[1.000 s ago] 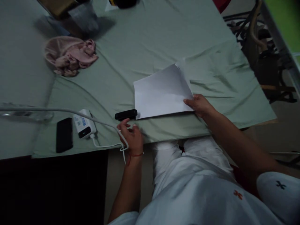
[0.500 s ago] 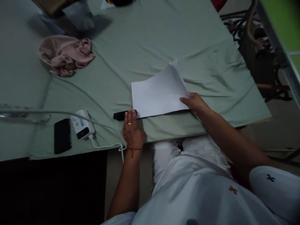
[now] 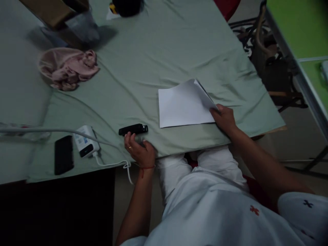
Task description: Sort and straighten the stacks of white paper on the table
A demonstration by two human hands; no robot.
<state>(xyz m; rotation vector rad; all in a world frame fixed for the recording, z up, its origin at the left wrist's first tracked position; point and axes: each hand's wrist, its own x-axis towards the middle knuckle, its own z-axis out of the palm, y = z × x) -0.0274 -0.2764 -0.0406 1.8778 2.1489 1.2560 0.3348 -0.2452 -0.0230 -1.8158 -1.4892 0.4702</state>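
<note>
A black stapler (image 3: pixel 133 129) lies on the green tablecloth near the front edge. Just in front of it is my left hand (image 3: pixel 140 150), its fingers apart and slightly curled, with the fingertips close to the stapler's near side; whether they touch it I cannot tell. Several white sheets of paper (image 3: pixel 183 106) lie stacked to the right, apart from the stapler. My right hand (image 3: pixel 224 118) grips their right edge, thumb on top and the fingers hidden beneath. The far right corner of the sheets curls upward.
At the left front lie a black phone (image 3: pixel 64 155) and a white power bank (image 3: pixel 86 141) with a cable. Behind them sits a crumpled pink cloth (image 3: pixel 70 68). A cardboard box (image 3: pixel 51 13) and a dark object (image 3: pixel 128 7) are at the back. A green table (image 3: pixel 294 30) stands at right.
The sheets have moved right in my right hand, away from the stapler. My left hand has come off the stapler's top and drawn back toward me, its fingers spreading.
</note>
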